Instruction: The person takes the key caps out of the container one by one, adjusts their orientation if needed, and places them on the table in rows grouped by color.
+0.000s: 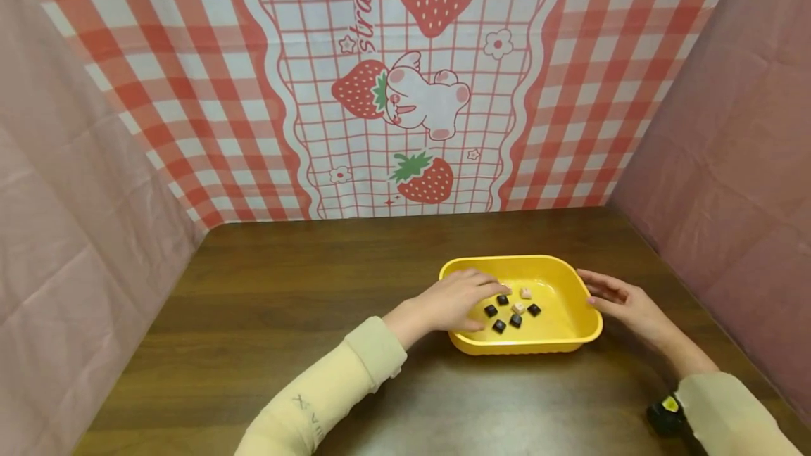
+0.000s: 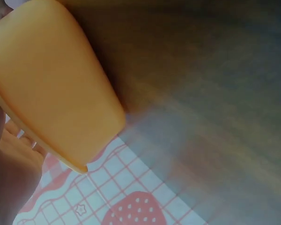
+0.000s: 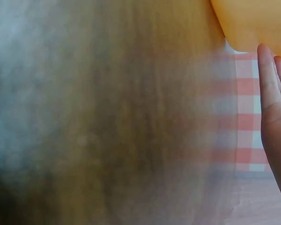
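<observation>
On the brown wooden table [image 1: 285, 280], toward its right side, sits a yellow tray [image 1: 560, 319] holding small black blocks [image 1: 516, 320] and pale blocks [image 1: 525, 293], loosely scattered. Your left hand [image 1: 453, 299] reaches over the tray's left side, fingers extended and relaxed, fingertips near a black block. Your right hand [image 1: 633, 307] is at the tray's right end, fingers fairly straight, not clenched. Behind hangs a red-and-white strawberry cloth [image 1: 583, 90].
</observation>
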